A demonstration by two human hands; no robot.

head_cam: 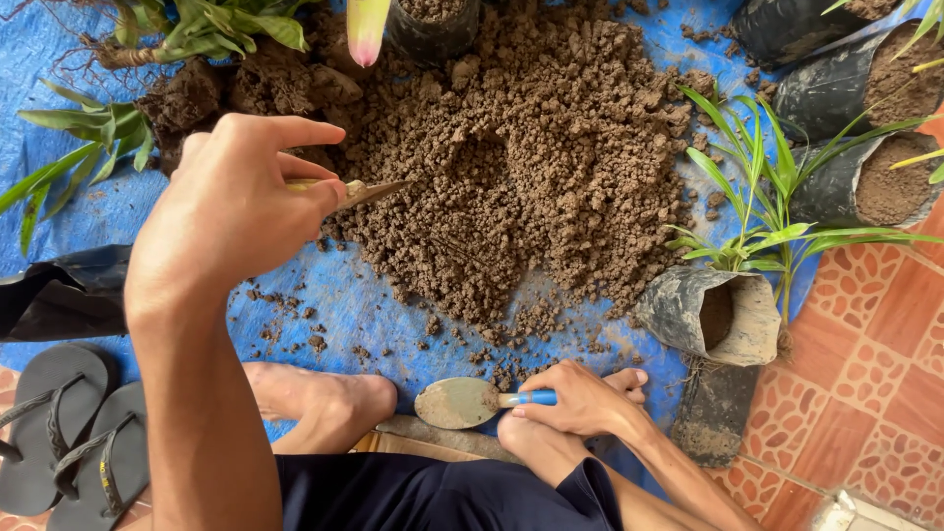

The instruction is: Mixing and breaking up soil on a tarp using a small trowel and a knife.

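We are pinching a thin, light-coloured blade or stick (366,191) between the thumb and curled fingers of our left hand (236,211); its tip is pointing right, just reaching the edge of the soil heap (531,167). What kind of tool it is, we cannot tell. Our right hand (582,398) is closing its fingers around the blue handle of a small trowel (472,401); the soil-smeared scoop is facing left and lying low between our two bare feet (324,403). The right hand is resting on the right foot.

The soil heap is lying on a blue tarp (344,305), with a hollow near its middle and loose crumbs scattered toward us. To the right of the heap, a black grow bag (713,315) is lying tipped, its mouth open, beside a green seedling (762,231). Further filled bags (865,147) are standing at upper right. Uprooted plants (157,59) are lying at upper left. Dark sandals (69,433) are sitting at lower left on the patterned tile floor (865,393).
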